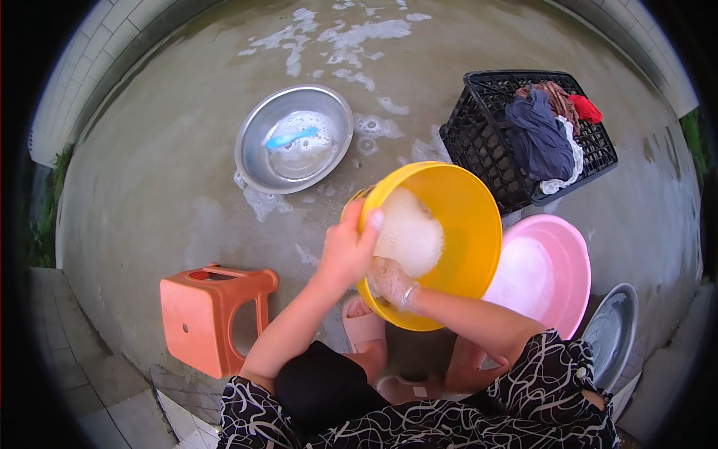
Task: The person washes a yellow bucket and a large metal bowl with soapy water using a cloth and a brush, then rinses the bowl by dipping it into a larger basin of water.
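Note:
My left hand (350,244) grips the rim of a yellow plastic bucket (468,224), thumb over the edge and fingers outside. The bucket is tilted, so its mouth faces me. White suds (412,238) lie inside against its left wall. My right hand (392,280) reaches into the bucket near the lower left of its wall, wet with foam. Its fingertips are partly hidden, and whether they hold anything does not show. A clear bracelet (410,294) circles the right wrist. To the bucket's right stands a pink plastic basin (569,269) with a whitish, shiny inside.
A metal basin (247,154) holds sudsy water and a blue brush-like tool (291,137). Clothes (535,134) lie on an overturned black plastic crate (477,140). An orange plastic stool (196,320) lies tipped at left; another metal basin (614,337) leans at right. Foam (364,33) streaks the wet concrete floor.

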A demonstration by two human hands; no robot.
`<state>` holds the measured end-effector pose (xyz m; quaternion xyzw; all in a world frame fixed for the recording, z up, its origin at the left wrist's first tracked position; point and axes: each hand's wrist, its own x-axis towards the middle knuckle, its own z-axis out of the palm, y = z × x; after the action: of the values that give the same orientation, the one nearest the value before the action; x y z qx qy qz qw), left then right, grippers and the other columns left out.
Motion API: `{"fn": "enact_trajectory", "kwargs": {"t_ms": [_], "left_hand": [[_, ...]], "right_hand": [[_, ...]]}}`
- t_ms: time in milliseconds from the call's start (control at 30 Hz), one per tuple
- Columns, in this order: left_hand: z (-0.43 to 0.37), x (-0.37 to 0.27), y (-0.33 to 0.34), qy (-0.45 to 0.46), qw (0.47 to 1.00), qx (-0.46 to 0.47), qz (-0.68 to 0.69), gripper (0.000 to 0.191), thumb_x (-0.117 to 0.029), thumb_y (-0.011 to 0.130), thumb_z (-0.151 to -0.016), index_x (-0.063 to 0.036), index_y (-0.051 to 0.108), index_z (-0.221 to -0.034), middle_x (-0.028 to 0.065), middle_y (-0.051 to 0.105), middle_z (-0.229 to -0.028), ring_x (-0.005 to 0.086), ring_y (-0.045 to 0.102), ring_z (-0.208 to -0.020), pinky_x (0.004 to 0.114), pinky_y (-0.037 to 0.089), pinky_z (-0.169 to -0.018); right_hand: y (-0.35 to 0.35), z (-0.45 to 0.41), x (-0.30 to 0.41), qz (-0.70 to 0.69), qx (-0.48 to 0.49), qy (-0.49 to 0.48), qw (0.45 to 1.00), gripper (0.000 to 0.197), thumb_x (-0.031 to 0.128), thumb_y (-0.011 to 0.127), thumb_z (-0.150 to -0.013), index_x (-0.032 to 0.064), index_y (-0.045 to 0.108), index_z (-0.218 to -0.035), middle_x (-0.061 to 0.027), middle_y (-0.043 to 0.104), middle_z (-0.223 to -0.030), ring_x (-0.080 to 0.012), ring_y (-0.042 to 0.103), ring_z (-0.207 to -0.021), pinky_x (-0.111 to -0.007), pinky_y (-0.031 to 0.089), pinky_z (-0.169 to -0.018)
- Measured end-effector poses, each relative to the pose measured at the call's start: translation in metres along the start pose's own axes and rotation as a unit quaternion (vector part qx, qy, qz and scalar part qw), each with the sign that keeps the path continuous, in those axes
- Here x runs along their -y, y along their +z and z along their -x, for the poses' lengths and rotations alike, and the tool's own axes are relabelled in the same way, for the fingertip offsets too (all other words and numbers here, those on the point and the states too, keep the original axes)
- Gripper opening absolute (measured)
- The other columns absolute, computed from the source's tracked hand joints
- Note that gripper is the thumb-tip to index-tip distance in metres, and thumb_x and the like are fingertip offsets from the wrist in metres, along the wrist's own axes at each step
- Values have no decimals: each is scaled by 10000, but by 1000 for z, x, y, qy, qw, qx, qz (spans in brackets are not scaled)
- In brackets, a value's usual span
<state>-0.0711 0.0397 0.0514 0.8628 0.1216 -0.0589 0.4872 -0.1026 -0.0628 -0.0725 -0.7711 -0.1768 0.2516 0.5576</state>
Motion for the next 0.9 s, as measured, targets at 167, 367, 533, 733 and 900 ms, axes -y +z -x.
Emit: {"fn": "enact_trajectory", "kwargs": {"t_ms": [167, 367, 533, 733, 900], "left_hand": [[-2, 0, -4, 20, 1000, 8, 16, 433, -408, 432, -810, -70, 448, -1080, 152, 574, -756, 236, 576, -739, 316, 426, -670], [-5, -4, -9, 4, 997, 65, 31, 437, -396, 443, -810, -58, 445, -1087, 152, 571, -746, 233, 577, -730, 313, 430, -665], [-16, 10, -12, 1, 997, 27, 67, 421, -379, 446, -813, -49, 452, -1074, 154, 575, -746, 240, 576, -717, 315, 431, -655], [-18, 14, -15, -1, 997, 33, 76, 416, -381, 457, -808, -45, 466, -1054, 143, 580, -771, 211, 571, -727, 305, 429, -660], [-37, 69, -14, -45, 986, -71, 146, 461, -420, 459, -793, -10, 516, -995, 185, 580, -823, 272, 566, -791, 334, 424, -707]], "right_hand": [[2, -62, -5, 27, -7, -24, 999, 278, 219, 381, -814, 85, 499, -1027, -122, 513, -1016, -232, 457, -1013, -316, 343, -864], [-59, -142, -105, 368, 35, -52, 928, 339, 272, 349, -838, 76, 469, -1086, -131, 464, -1135, -251, 412, -1072, -318, 301, -913], [-57, -119, -97, 442, 105, 17, 891, 332, 287, 357, -837, 70, 469, -1063, -156, 473, -1100, -277, 439, -1023, -327, 326, -885], [-30, -59, -55, 439, 244, 14, 865, 328, 305, 367, -836, 64, 468, -1034, -186, 484, -1058, -308, 470, -965, -338, 356, -851], [-35, -16, 0, 370, 373, 18, 850, 328, 320, 375, -835, 59, 468, -1011, -211, 492, -1023, -334, 497, -916, -348, 381, -823]]}}
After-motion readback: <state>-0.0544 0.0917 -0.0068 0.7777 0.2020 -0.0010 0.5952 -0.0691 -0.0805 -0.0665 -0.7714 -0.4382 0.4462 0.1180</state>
